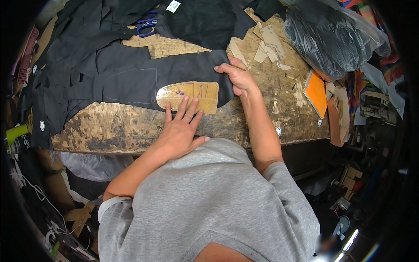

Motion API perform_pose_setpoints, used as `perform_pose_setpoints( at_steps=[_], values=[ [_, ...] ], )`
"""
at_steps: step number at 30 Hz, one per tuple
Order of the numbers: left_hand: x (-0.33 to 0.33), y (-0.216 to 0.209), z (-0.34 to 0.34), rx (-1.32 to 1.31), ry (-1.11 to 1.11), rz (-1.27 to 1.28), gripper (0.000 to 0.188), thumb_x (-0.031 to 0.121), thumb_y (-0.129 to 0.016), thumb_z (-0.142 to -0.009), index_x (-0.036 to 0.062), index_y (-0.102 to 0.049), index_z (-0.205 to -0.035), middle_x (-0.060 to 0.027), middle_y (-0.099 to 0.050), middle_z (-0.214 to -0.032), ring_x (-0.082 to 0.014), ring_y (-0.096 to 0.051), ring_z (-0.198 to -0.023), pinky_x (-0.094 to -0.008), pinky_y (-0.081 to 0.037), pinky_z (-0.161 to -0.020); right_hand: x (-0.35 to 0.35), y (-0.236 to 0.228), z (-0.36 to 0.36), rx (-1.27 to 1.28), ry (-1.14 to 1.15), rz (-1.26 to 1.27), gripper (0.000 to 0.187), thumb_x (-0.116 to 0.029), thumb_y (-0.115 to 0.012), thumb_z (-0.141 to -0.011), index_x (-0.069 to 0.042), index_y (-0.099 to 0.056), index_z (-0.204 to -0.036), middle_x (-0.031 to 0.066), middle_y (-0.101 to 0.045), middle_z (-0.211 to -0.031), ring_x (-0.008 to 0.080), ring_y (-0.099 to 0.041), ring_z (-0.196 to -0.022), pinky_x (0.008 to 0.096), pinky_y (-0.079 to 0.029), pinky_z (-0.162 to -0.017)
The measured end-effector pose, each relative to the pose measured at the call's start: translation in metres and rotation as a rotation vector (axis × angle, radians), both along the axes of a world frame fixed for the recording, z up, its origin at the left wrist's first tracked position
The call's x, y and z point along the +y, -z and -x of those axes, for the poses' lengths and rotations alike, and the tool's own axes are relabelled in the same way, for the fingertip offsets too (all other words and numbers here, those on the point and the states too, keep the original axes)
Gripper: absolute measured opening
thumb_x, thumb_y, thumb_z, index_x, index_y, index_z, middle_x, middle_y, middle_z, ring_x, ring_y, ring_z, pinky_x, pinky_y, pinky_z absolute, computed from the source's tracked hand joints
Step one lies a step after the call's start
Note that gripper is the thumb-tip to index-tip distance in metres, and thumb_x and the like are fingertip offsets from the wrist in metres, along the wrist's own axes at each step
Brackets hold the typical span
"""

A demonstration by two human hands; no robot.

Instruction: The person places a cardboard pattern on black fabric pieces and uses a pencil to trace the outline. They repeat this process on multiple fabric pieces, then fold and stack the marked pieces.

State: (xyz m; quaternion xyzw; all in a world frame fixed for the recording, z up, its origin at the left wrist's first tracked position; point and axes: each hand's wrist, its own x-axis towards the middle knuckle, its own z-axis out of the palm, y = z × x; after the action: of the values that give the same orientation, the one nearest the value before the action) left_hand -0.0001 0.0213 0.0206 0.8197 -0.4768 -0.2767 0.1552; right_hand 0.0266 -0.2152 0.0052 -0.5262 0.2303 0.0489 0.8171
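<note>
A long strip of dark leather-like material (187,65) lies across the wooden table in front of me. On it rests a tan, shiny template (205,97) with one rounded end, small marks along its edge and drawn lines. My left hand (178,131) lies on the template with its fingers spread flat, holding nothing. At the strip's right end, my right hand (239,77) is closed on the edge of the material. A thin brown stick, perhaps a pencil (238,67), shows at its fingers. Left of the template, a pale traced outline (130,85) of similar shape marks the material.
More dark material (78,56) piles up on the left and at the back. Blue-handled scissors (147,25) lie at the far edge. Tan card pieces (271,41), a plastic-wrapped dark bundle (325,37) and an orange booklet (315,94) lie on the right. The table's front edge (100,152) is near my body.
</note>
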Motion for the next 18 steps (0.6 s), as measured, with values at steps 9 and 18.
perform_pose_setpoints(
  at_steps=[9, 18],
  values=[
    [0.000, 0.002, 0.001, 0.003, -0.015, 0.014, 0.081, 0.059, -0.048, -0.087, -0.0026, -0.037, -0.139, -0.0206, -0.013, -0.153, -0.0366, 0.002, -0.143, -0.0627, -0.002, -0.109, -0.010, 0.002, -0.002, 0.038, 0.113, 0.898, 0.031, -0.004, -0.078, -0.069, 0.003, -0.062, -0.095, 0.0091, -0.067, -0.090, 0.0143, -0.063, -0.079, 0.0256, -0.051, -0.073],
    [-0.016, 0.004, -0.001, 0.023, -0.064, -0.007, 0.091, 0.060, -0.051, -0.084, -0.0057, -0.027, -0.142, -0.0265, -0.007, -0.152, -0.0401, 0.005, -0.142, -0.0669, 0.000, -0.106, -0.004, -0.004, 0.053, -0.535, -0.200, 1.289, 0.025, -0.008, -0.079, -0.064, -0.004, -0.063, -0.084, 0.0084, -0.068, -0.096, 0.0293, -0.058, -0.108, 0.0407, -0.044, -0.090]
  ],
)
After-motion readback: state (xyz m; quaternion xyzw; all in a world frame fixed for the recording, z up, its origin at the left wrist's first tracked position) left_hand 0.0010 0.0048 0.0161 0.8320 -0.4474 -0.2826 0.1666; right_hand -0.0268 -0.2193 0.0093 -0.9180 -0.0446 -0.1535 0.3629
